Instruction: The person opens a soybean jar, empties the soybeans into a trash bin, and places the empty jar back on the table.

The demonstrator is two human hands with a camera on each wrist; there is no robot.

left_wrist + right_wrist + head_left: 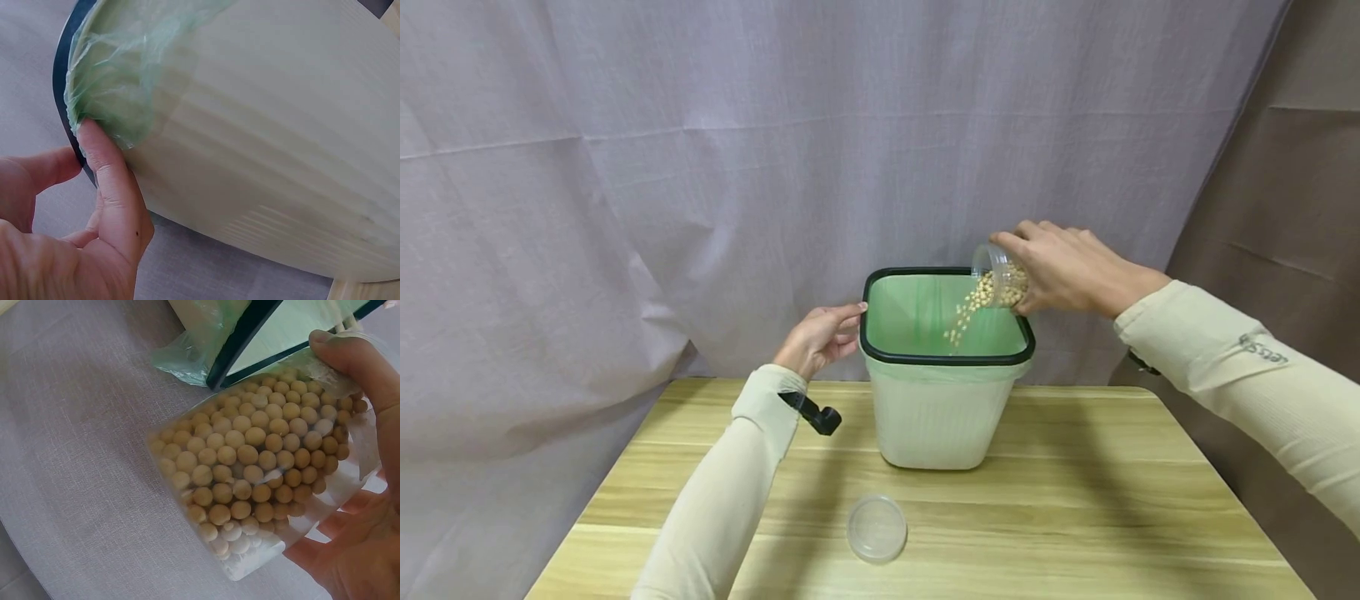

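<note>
Right hand (1063, 268) gripping clear cup (1000, 279), tipped over far right corner of bin (936, 417); beans (976, 307) spilling out of cup into bin. In the right wrist view, fingers (350, 359) wrapped round cup, beans packed inside. Left hand (818, 337) relaxed, fingertip (87, 134) touching bin's black rim (867, 333) at left side, by green liner (925, 312). Bin upright on wooden table (1075, 508). Clear lid (877, 528) flat on table, in front of bin, apart from it. Grey cloth (700, 167) hanging behind bin.
</note>
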